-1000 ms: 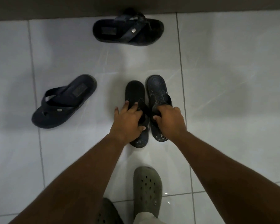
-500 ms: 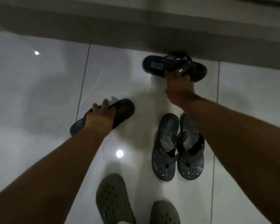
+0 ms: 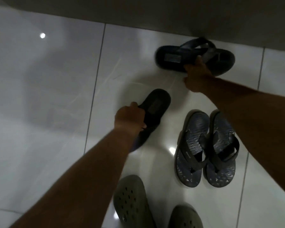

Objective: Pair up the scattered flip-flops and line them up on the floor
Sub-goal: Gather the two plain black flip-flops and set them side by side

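Two patterned flip-flops (image 3: 206, 148) lie side by side on the white tiled floor (image 3: 48, 96), right of centre. My left hand (image 3: 130, 119) grips the side of a dark flip-flop (image 3: 156, 104) left of that pair. Its heel points away from me and my forearm hides its toe end. My right hand (image 3: 196, 76) holds the near edge of a second dark flip-flop (image 3: 194, 56), which lies crosswise close to the wall, straps up.
A grey wall base (image 3: 155, 12) runs along the top of the view. My two feet in grey-green perforated clogs (image 3: 132, 203) stand at the bottom edge, just below the paired flip-flops.
Both hands left the patterned pair and reached out. The left has closed on the left dark flip-flop, the right on the one by the wall. The view has shifted.
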A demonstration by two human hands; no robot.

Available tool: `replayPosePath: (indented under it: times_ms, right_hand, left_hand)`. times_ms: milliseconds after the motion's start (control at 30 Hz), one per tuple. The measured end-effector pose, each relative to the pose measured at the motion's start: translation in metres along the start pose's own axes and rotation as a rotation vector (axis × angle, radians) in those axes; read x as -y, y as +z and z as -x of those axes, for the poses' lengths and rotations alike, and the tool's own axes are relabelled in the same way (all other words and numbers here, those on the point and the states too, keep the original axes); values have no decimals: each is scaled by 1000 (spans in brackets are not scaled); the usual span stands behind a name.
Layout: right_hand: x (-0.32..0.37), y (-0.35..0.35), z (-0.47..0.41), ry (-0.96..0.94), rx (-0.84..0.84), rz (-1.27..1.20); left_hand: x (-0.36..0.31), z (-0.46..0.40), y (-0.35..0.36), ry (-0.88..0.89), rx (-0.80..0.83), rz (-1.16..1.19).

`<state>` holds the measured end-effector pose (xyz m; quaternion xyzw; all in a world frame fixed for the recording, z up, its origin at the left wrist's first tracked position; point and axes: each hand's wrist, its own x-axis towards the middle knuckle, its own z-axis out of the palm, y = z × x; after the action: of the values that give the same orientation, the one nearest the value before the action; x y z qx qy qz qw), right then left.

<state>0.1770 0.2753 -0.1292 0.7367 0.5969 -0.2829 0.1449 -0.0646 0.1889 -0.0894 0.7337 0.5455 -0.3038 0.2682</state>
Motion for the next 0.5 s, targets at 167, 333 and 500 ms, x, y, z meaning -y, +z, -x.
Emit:
replayPosePath:
  times_ms: [167,333,500]
  right_hand:
    - [46,17,7,-187,101,-42]
    - [66,15,30,-307,125,-137]
    - [53,18,79,-103,-244,-268]
  left_hand:
    - [-34,13,36,105,-32,83]
    - [-5,18,35,145,-185,72]
    - [19,-15,-13,102,-521,35]
